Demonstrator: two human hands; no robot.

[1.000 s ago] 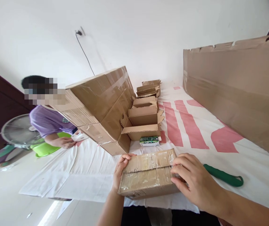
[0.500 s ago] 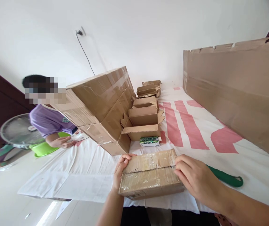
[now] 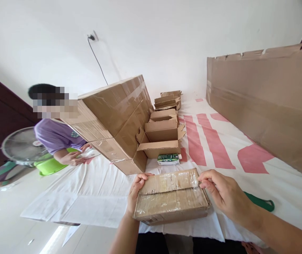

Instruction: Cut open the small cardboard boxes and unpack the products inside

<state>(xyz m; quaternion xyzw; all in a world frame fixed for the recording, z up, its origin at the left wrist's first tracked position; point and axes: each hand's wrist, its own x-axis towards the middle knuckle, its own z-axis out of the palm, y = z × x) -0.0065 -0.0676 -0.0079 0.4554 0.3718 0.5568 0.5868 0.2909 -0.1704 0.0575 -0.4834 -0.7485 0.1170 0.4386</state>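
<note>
A taped cardboard box [image 3: 170, 204] lies near the front edge of the cloth-covered table, its top flap creased along the seam. My left hand [image 3: 136, 192] holds its left end, fingers over the upper edge and thumb on top. At the right end of the flap, my right hand [image 3: 222, 194] is closed in a pinch, close to the corner. Whatever sits between those fingertips is too small to make out. Clear tape glints on the flap and the top. Just beyond the box rests a small green and white drink carton [image 3: 168, 159].
Open cardboard boxes [image 3: 161, 130] stand in a row beside a tall stack of taped cartons [image 3: 119, 120]. A large cardboard panel [image 3: 267, 102] rises at right. A green handle [image 3: 260, 203] lies by my right forearm. Another person [image 3: 58, 137] is at left, near a fan [image 3: 21, 146].
My right hand has shifted slightly right, off the box's right end, uncovering its corner. My left hand keeps its hold. The other person's hands have moved a little.
</note>
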